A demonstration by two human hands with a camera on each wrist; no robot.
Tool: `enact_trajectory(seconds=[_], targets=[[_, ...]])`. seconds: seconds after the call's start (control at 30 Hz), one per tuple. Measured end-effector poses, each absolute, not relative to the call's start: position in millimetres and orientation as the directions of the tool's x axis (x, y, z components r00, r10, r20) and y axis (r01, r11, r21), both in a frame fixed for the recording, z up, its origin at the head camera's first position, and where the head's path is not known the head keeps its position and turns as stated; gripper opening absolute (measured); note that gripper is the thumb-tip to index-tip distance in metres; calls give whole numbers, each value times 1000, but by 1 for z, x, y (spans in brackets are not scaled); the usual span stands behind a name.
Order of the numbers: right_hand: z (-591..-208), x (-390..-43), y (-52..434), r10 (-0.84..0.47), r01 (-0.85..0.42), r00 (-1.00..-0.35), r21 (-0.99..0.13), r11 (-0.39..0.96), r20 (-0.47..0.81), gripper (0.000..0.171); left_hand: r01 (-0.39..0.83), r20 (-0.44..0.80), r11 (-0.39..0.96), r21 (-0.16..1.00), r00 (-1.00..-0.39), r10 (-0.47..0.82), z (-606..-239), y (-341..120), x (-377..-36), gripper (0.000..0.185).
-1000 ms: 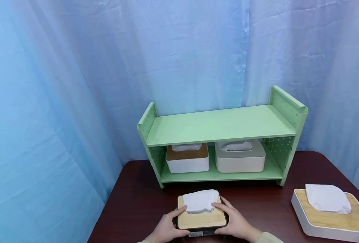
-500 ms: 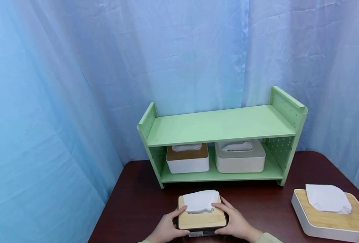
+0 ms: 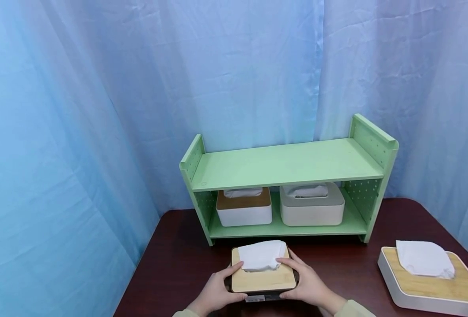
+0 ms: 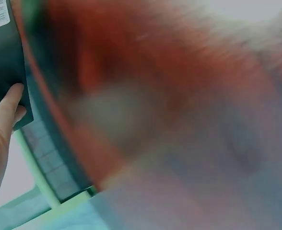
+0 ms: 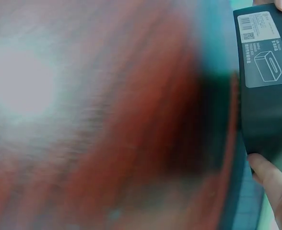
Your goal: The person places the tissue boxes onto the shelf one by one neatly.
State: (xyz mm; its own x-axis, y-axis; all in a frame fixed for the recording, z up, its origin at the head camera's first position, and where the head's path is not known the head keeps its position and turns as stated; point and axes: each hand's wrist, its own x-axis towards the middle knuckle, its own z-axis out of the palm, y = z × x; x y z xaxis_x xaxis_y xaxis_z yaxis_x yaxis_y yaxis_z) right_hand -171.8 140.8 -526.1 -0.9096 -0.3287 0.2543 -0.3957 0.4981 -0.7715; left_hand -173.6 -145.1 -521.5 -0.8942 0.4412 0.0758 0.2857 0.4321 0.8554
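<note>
We've two boxes (image 3: 244, 215) shelved at twelve o'clock, left hand (image 3: 216, 291) and right hand (image 3: 310, 284) gripping black box (image 3: 263, 281), white box (image 3: 433, 288) unshelved at three

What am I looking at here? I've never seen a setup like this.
No robot here: these are a person's bare left hand and right hand. The wide picture comes from a camera on the person's head; the two mostly blurred ones from one on each wrist. Both hands hold a black wood-topped tissue box. A white wood-topped tissue box lies at the right on the dark red table; behind, a green shelf holds a brown-topped box and a grey-topped box.
</note>
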Motion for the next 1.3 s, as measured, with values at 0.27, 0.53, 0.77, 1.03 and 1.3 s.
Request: enact_trajectory(seconds=[0.27, 0.53, 0.77, 1.03, 1.3], targets=[[-497, -166, 138, -300, -446, -894, -730, 517, 334, 79, 339, 99, 510, 791, -893, 440, -486, -148, -174, 77], [-438, -173, 141, -308, -528, -848, -645, 552, 431, 80, 480, 251, 538, 693, -860, 444, -431, -146, -179, 78], [-385, -188, 149, -351, -618, -784, -601, 507, 511, 80, 574, 372, 512, 640, -813, 447, -372, -141, -188, 78], [-346, -217, 151, -358, -675, -734, -561, 479, 577, 80, 616, 411, 546, 568, -787, 461, -325, -138, -217, 80], [-338, -242, 152, -368, -593, -805, -654, 470, 465, 80, 568, 357, 537, 624, -819, 450, -323, -137, -246, 79]])
